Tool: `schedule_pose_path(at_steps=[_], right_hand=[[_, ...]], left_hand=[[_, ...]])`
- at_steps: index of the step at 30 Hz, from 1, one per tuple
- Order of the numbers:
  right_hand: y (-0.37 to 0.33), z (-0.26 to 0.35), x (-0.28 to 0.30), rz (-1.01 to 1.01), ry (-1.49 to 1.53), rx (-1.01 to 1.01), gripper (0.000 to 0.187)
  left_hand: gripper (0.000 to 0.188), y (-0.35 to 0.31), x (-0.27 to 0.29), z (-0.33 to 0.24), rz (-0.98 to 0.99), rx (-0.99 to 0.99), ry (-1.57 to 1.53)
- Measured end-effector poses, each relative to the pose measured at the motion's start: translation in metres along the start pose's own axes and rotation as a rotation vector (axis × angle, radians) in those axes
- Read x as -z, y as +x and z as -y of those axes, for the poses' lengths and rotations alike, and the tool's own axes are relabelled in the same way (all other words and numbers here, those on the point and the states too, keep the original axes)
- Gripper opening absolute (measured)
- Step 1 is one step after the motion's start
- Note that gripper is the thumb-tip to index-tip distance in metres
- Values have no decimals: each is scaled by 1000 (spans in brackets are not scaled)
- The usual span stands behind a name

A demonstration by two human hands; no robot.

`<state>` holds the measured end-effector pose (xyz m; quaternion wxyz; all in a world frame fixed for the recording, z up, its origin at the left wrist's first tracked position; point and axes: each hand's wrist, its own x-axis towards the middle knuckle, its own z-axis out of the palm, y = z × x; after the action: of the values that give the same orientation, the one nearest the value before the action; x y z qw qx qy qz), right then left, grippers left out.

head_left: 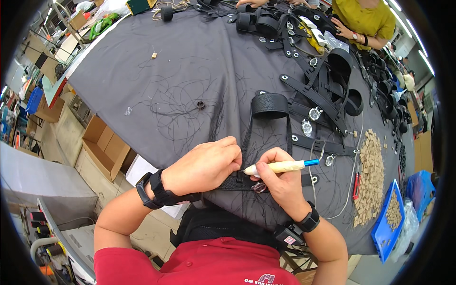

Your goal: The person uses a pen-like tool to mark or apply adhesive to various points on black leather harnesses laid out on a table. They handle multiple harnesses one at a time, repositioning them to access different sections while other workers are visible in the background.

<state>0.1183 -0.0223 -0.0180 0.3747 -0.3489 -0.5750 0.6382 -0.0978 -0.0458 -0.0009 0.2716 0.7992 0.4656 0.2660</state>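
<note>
My left hand point(206, 161) is closed, thumb and fingertips pinched together at a black leather strap point(228, 184) by the table's near edge. In my right hand point(283, 183) is a pen-shaped tool point(285, 166) with a cream body and a blue end. Its thin tip points left and meets the strap beside my left fingertips. A clear round piece point(259, 187) hangs at the strap under my right hand. From this strap, two narrow straps run up to a wide black leather cuff point(270, 105). My fingers hide what exactly the left hand pinches.
Loose black threads and a small dark ring point(201, 105) lie on the grey cloth point(142, 42). More black straps point(323, 90) fill the right side. Small tan pieces point(369, 180) lie beside red-handled tweezers point(356, 183) and a blue tray point(382, 228). A co-worker point(365, 21) stands across the table.
</note>
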Motion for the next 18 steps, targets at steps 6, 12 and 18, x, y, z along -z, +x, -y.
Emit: schedule_pose_path(at_steps=[6,12,18], right_hand=[[0,-1,0,-1,-30,6,12],[1,-1,0,-7,-41,2,12],[1,0,0,-1,-45,-3,13]], left_hand=[[8,0,0,1,-6,1,-5],[8,0,0,0,-9,2,1],[9,0,-1,-2,-1,20,20]])
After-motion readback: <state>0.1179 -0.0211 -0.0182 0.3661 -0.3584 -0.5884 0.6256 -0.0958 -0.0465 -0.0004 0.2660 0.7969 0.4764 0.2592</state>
